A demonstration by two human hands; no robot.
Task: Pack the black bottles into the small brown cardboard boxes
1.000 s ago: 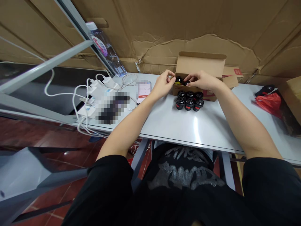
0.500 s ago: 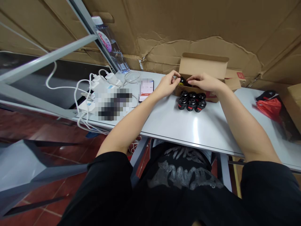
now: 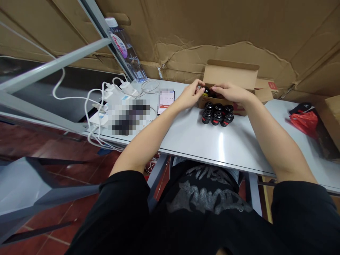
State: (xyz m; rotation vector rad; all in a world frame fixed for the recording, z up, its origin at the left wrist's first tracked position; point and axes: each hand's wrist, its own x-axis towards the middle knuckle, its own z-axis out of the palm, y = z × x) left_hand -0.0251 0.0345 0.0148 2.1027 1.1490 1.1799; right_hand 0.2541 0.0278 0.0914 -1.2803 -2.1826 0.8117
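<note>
An open cardboard box [image 3: 223, 102] stands at the back of the table, its lid flap [image 3: 231, 75] raised. My left hand [image 3: 193, 94] is at the box's left end, thumb and forefinger apart beside a black cylinder with a yellow band [image 3: 206, 91] inside the box. From the right, my right hand [image 3: 228, 92] reaches over the front wall with its fingers close together. Its fingertips are down among dark shapes in the box, and what they grip is hidden. In front of the box, several black cylinders with red marks [image 3: 217, 117] stand upright in two rows.
To the left lie a phone [image 3: 166, 101], a power strip with white chargers and cables [image 3: 99, 118], and a blurred dark object [image 3: 130, 117]. A water bottle [image 3: 126, 51] leans by the metal frame. A red plastic bag [image 3: 304, 122] lies at the right, near another carton [image 3: 330, 113].
My right fingers have shifted slightly at the box opening. My left hand and the black cylinders in front stay as they were, apart from a small camera shift.
</note>
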